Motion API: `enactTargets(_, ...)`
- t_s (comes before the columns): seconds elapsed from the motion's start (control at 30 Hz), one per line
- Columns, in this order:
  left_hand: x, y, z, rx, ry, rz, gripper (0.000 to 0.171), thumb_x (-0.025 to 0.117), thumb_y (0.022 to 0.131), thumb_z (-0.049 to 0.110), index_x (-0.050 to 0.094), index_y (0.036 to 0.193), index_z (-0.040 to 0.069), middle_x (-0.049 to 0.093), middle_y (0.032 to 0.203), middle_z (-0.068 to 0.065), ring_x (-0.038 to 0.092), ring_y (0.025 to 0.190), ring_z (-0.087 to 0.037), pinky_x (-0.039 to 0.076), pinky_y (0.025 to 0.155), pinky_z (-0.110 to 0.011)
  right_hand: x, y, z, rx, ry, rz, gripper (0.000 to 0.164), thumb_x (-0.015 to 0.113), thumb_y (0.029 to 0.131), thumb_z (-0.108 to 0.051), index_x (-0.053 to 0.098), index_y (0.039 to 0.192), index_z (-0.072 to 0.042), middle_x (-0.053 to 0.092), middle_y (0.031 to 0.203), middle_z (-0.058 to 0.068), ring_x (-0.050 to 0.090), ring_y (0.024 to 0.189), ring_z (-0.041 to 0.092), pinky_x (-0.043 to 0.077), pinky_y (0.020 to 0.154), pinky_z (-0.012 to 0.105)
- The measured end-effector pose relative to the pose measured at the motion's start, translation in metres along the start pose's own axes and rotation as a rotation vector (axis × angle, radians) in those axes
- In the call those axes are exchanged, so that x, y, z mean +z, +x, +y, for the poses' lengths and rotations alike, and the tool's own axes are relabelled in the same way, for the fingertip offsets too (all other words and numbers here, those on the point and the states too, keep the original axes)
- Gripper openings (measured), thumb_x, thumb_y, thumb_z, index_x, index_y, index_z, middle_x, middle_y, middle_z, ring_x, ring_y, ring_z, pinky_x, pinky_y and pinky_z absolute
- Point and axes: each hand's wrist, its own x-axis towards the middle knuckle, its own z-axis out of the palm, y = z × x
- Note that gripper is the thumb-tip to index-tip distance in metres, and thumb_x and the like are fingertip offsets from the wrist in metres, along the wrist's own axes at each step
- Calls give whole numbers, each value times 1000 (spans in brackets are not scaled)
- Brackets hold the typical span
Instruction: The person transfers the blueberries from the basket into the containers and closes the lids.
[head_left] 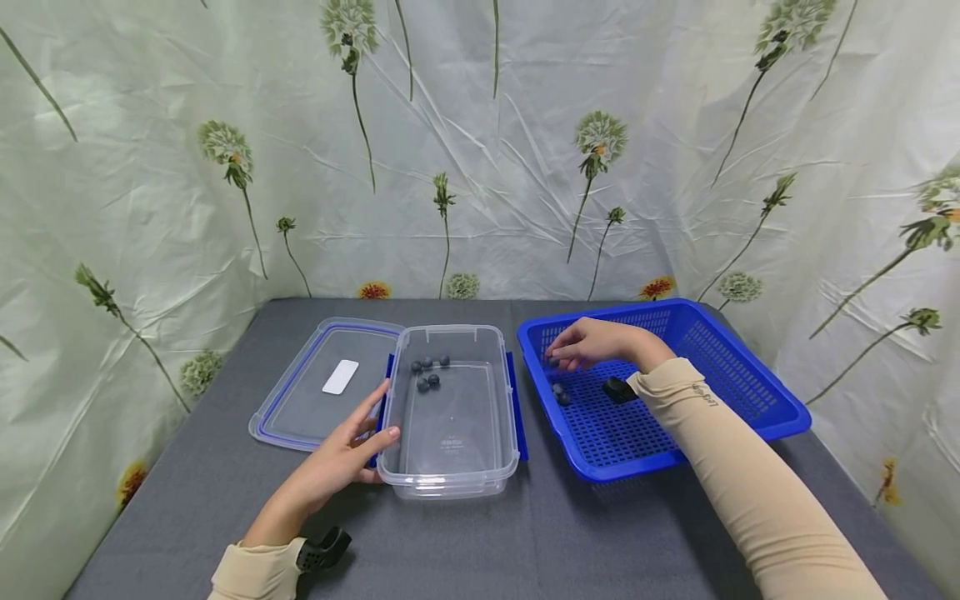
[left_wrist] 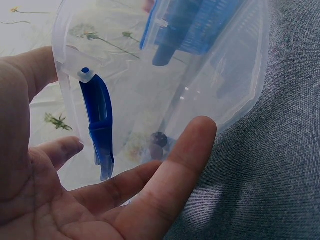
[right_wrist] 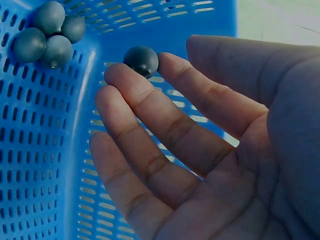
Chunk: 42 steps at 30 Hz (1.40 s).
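My left hand (head_left: 341,458) steadies a clear plastic storage container (head_left: 457,425) at its left side, thumb over the rim and fingers outside by the blue latch (left_wrist: 100,115). Several blueberries (head_left: 434,381) lie toward the container's far left. Over at the blue basket (head_left: 738,350), my right hand (head_left: 592,343) reaches inside the left wall. A single blueberry (right_wrist: 141,61) sits at the tips of the index and middle fingers (right_wrist: 175,70), in front of the basket wall. Several more blueberries (right_wrist: 50,40) are clustered on the basket floor close by.
Left of the container, the clear lid (head_left: 300,408) with its blue seal lies flat, a white rectangle (head_left: 341,377) on it. A dark grey cloth (head_left: 480,550) covers the table. A floral curtain (head_left: 525,167) hangs behind.
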Motion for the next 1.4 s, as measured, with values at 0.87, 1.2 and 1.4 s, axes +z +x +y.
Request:
enactTargets(0.87, -1, 0, -3, 5, -1, -10, 82, 63, 110, 29, 11, 173, 41, 5, 172, -42, 44, 146, -61, 67, 86, -50, -19, -19, -23, -98, -89, 70, 40, 55, 113, -21, 64, 144, 3, 76, 120, 15, 70, 114, 29, 60, 95, 39)
enactTargets(1.2, -1, 1, -3, 13, -9, -14, 82, 62, 111, 28, 11, 173, 40, 13, 170, -42, 56, 135, -53, 67, 85, -52, -25, -24, -33, -114, -93, 75, 39, 54, 114, -20, 63, 145, 2, 77, 123, 15, 71, 118, 31, 60, 101, 45)
enactTargets(1.4, -1, 0, -2, 7, -2, -12, 82, 63, 110, 29, 11, 173, 40, 14, 170, -42, 58, 133, -53, 67, 85, -52, -26, -27, -42, -131, -108, 82, 39, 54, 114, -20, 64, 144, 2, 77, 120, 14, 71, 116, 33, 60, 94, 39)
